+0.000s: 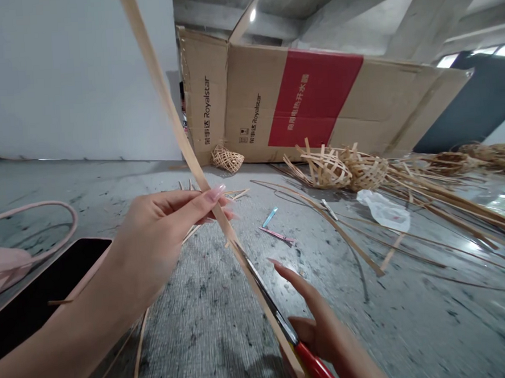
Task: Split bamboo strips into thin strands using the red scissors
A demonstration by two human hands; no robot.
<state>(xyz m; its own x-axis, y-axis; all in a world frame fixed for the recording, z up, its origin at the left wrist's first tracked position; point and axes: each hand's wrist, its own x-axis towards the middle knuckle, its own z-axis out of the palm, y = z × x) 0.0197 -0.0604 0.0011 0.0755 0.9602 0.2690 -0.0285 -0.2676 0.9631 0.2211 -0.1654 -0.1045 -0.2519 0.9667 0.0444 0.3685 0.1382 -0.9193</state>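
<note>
A long, flat bamboo strip (173, 114) runs slantwise from the top of the view down to the bottom. My left hand (165, 228) pinches it between thumb and fingers near its middle. My right hand (320, 316) holds red-handled scissors (281, 318), with the index finger stretched forward. The blades lie lengthwise along the strip, and their tips meet it just below my left hand. Part of the scissors' handle and the fingers in it are hidden at the bottom edge.
A dark phone (41, 299) and a pink bag (4, 267) lie left. Small clips (276, 235) sit mid-table. At the back, a small woven basket (227, 159) stands by a large cardboard box (247, 98). Unfinished weaving (332, 167), loose strips (442, 206) and a white plastic bag (384, 210) lie right.
</note>
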